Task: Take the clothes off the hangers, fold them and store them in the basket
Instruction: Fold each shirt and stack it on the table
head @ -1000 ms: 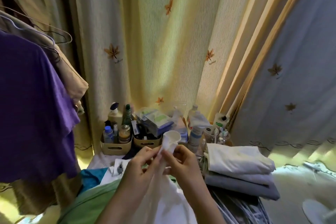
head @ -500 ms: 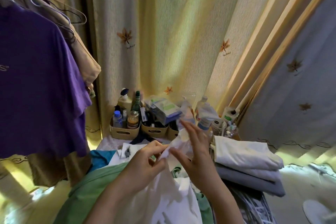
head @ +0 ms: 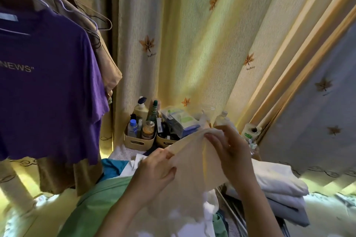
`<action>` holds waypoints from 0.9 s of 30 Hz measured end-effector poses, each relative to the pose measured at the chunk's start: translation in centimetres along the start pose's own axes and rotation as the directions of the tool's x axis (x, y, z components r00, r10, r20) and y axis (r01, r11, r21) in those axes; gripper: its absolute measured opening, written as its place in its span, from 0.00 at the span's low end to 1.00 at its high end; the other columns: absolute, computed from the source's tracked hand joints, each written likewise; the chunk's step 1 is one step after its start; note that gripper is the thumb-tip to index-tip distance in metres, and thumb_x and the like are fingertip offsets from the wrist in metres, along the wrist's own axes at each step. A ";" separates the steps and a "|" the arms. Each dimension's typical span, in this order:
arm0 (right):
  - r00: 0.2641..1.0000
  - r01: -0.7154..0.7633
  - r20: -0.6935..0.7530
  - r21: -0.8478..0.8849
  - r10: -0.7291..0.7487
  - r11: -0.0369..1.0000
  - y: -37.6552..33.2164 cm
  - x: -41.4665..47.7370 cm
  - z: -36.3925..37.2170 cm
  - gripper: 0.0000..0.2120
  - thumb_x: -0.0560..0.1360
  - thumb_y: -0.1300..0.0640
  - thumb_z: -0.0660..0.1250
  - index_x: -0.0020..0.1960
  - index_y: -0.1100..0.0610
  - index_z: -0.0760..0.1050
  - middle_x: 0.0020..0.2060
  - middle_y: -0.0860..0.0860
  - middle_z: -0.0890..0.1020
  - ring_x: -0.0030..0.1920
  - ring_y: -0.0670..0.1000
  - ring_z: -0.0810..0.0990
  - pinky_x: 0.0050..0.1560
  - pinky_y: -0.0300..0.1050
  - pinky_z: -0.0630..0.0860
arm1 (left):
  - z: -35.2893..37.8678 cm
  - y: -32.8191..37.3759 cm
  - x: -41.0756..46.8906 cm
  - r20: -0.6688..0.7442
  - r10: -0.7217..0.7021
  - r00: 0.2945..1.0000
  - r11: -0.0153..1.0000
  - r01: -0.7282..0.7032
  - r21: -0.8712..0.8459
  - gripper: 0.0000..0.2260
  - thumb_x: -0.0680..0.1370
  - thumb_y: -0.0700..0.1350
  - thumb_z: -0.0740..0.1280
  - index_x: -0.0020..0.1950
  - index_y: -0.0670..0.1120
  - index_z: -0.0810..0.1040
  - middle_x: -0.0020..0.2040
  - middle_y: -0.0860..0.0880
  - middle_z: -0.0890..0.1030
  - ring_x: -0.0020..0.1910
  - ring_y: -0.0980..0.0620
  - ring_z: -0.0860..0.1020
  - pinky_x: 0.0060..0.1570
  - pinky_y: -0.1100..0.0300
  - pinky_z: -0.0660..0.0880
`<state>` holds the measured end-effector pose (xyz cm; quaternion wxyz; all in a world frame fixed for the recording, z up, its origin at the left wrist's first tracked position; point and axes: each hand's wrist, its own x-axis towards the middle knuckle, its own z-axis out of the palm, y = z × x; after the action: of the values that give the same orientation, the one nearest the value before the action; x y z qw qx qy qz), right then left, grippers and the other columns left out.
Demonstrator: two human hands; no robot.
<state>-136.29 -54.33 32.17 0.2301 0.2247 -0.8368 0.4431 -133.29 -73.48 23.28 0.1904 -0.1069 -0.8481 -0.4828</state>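
We hold the cream garment point(head: 192, 173) up in front of us, above the loose clothes heaped below and left of the folded stack point(head: 279, 183). The left hand point(head: 154, 169) pinches its upper edge between thumb and curled fingers point(head: 163, 174), and the right hand point(head: 231, 156) nips the same edge further along, fingers bent over the cloth. To fold it well, we judge we should pull that edge taut, match the two held points, and let the cloth hang free of creases before laying it down. The held edge runs from lower left up to the right; the long axis drops from it towards us, the lower end bunched. We cannot tell collar from hem.
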 end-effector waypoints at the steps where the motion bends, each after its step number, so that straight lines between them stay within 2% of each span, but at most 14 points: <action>1: 1.000 0.017 0.005 0.008 -0.017 1.000 -0.3 0.5 -0.4 0.11 0.73 0.48 0.64 0.47 0.55 0.77 0.40 0.44 0.80 0.40 0.41 0.78 0.41 0.39 0.72 | 0.1 -0.4 -0.1 0.034 -0.059 0.998 0.998 0.058 0.028 0.09 0.73 0.47 0.72 0.51 0.50 0.79 0.49 0.58 0.75 0.48 0.64 0.73 0.51 0.71 0.70; 2: 0.999 0.035 0.011 0.003 -0.036 0.999 -0.5 1.1 -0.7 0.12 0.73 0.47 0.64 0.47 0.56 0.77 0.40 0.44 0.81 0.39 0.41 0.78 0.40 0.38 0.71 | 0.2 -1.0 -0.1 0.088 -0.126 0.988 0.991 0.122 0.050 0.10 0.73 0.50 0.72 0.52 0.49 0.80 0.50 0.58 0.75 0.48 0.62 0.73 0.53 0.67 0.71; 4: 0.997 0.074 0.021 -0.005 -0.074 0.997 -1.1 2.6 -1.5 0.11 0.72 0.47 0.65 0.46 0.54 0.78 0.39 0.43 0.81 0.39 0.40 0.78 0.39 0.34 0.70 | 0.4 -1.9 -0.1 0.174 -0.216 0.961 0.976 0.209 0.054 0.07 0.73 0.55 0.71 0.48 0.55 0.80 0.50 0.59 0.76 0.50 0.59 0.75 0.53 0.62 0.73; 5: 0.995 0.092 0.024 -0.003 -0.092 0.996 -1.3 3.4 -2.0 0.10 0.71 0.47 0.66 0.45 0.53 0.78 0.38 0.42 0.81 0.38 0.39 0.78 0.39 0.31 0.70 | 0.2 -2.2 0.0 0.193 -0.229 0.954 0.973 0.226 0.036 0.04 0.72 0.56 0.71 0.44 0.60 0.78 0.48 0.62 0.76 0.49 0.61 0.75 0.50 0.65 0.73; 7: 0.990 0.137 0.033 -0.021 -0.136 0.990 -1.8 5.1 -3.4 0.12 0.70 0.44 0.67 0.45 0.52 0.78 0.37 0.42 0.81 0.36 0.39 0.78 0.38 0.31 0.71 | -0.6 -2.9 0.5 0.208 -0.231 0.951 0.969 0.244 -0.043 0.04 0.72 0.56 0.71 0.39 0.61 0.77 0.44 0.64 0.77 0.47 0.68 0.76 0.46 0.72 0.72; 9: 0.985 0.168 0.042 -0.067 -0.165 0.984 -2.2 7.0 -5.1 0.13 0.68 0.41 0.67 0.44 0.49 0.79 0.37 0.42 0.82 0.36 0.41 0.80 0.37 0.37 0.75 | -2.4 -2.9 1.8 0.158 -0.206 0.966 0.945 0.239 -0.223 0.06 0.72 0.57 0.69 0.39 0.56 0.80 0.40 0.59 0.80 0.43 0.66 0.77 0.44 0.71 0.73; 11: 0.985 0.173 0.035 -0.105 -0.170 0.979 -2.8 8.9 -6.7 0.11 0.65 0.39 0.68 0.41 0.44 0.77 0.35 0.41 0.81 0.36 0.43 0.80 0.35 0.38 0.76 | -4.8 -2.1 3.6 0.017 -0.099 0.995 0.937 0.099 -0.334 0.12 0.73 0.61 0.64 0.40 0.54 0.78 0.37 0.56 0.78 0.37 0.62 0.76 0.39 0.68 0.72; 14: 0.980 0.200 0.039 -0.109 -0.197 0.974 -3.6 11.2 -8.4 0.12 0.62 0.37 0.68 0.38 0.44 0.77 0.34 0.41 0.81 0.34 0.40 0.79 0.33 0.32 0.74 | -8.6 0.3 6.3 -0.204 0.117 0.972 0.954 -0.167 -0.249 0.19 0.74 0.67 0.59 0.39 0.51 0.74 0.33 0.52 0.72 0.31 0.61 0.69 0.31 0.67 0.66; 17: 0.974 0.227 0.008 -0.104 -0.228 0.968 -4.7 13.0 -9.8 0.11 0.63 0.38 0.68 0.38 0.44 0.78 0.33 0.40 0.81 0.35 0.39 0.80 0.33 0.29 0.74 | -11.7 3.2 8.2 -0.253 0.263 0.931 0.941 -0.306 -0.147 0.22 0.72 0.69 0.61 0.36 0.50 0.74 0.34 0.53 0.75 0.32 0.61 0.72 0.34 0.67 0.69; 19: 0.963 0.262 -0.037 -0.121 -0.268 0.958 -5.6 13.8 -10.5 0.06 0.64 0.40 0.68 0.39 0.40 0.77 0.31 0.35 0.80 0.34 0.36 0.80 0.32 0.27 0.73 | -13.1 4.6 8.9 -0.166 0.227 0.960 0.945 -0.259 -0.200 0.17 0.64 0.66 0.71 0.33 0.53 0.77 0.37 0.55 0.78 0.36 0.60 0.75 0.37 0.64 0.73; 21: 0.948 0.291 -0.099 -0.124 -0.304 0.949 -6.7 14.7 -11.3 0.04 0.66 0.41 0.68 0.39 0.38 0.77 0.31 0.32 0.80 0.34 0.35 0.79 0.32 0.26 0.72 | -14.0 5.8 9.5 -0.081 0.227 0.971 0.964 -0.236 -0.125 0.13 0.58 0.61 0.76 0.32 0.57 0.77 0.41 0.58 0.79 0.41 0.60 0.77 0.34 0.66 0.75; 23: 0.945 0.298 -0.105 -0.106 -0.308 0.949 -7.6 15.3 -11.5 0.03 0.68 0.42 0.69 0.40 0.39 0.78 0.33 0.31 0.80 0.35 0.35 0.79 0.32 0.26 0.72 | -14.2 6.2 9.7 -0.044 0.231 0.972 0.972 -0.233 -0.042 0.12 0.59 0.60 0.77 0.35 0.59 0.79 0.44 0.61 0.80 0.45 0.63 0.77 0.37 0.72 0.75; 27: 0.950 0.293 -0.064 -0.156 -0.306 0.943 -8.3 16.2 -11.4 0.04 0.71 0.45 0.70 0.38 0.41 0.78 0.34 0.33 0.81 0.35 0.34 0.78 0.32 0.25 0.70 | -13.4 5.6 9.8 -0.030 0.185 0.982 0.978 -0.187 -0.093 0.11 0.64 0.60 0.72 0.42 0.58 0.83 0.47 0.60 0.82 0.44 0.59 0.82 0.39 0.65 0.79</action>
<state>-142.19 -51.67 52.69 0.3466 0.3125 -0.8120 0.3505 -137.19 -82.16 38.05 0.2386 -0.1896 -0.8083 -0.5038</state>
